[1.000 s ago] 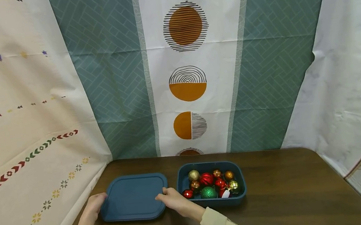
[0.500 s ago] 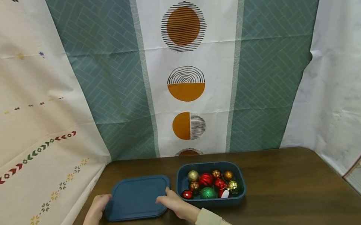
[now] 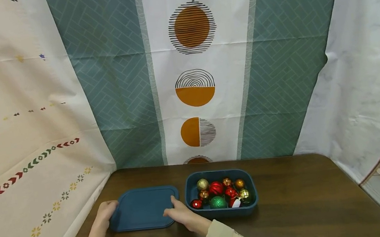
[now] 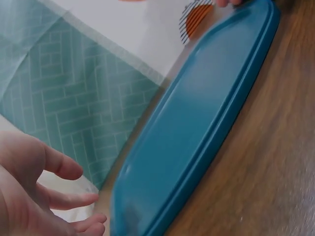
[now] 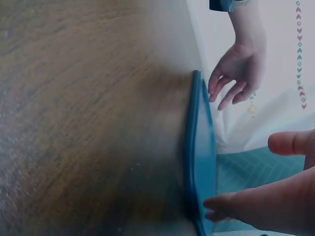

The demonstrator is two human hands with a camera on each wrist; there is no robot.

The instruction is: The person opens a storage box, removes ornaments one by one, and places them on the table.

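Observation:
A flat blue lid (image 3: 144, 209) with rounded corners lies on the wooden table, left of a matching blue box (image 3: 223, 212). My left hand (image 3: 105, 216) is at the lid's left end; in the left wrist view that hand (image 4: 39, 191) has spread, loosely bent fingers and a small gap from the rim. At the opposite end is my right hand (image 3: 187, 215), thumb raised. Its fingertips (image 5: 219, 204) meet or nearly meet the lid's edge in the right wrist view; contact is hard to tell. Several baubles, including a green one (image 3: 218, 202) and a red one (image 3: 216, 188), fill the box.
A patterned cloth (image 3: 124, 103) hangs behind the table (image 3: 303, 199), and a cream cloth (image 3: 40, 172) borders its left side. Bare wood extends right of the box. A small white tag (image 3: 236, 203) lies among the baubles.
The lid has shifted slightly right and now lies flat. My left hand has followed it rightward, and its fingers have come off the rim. The box has stayed put.

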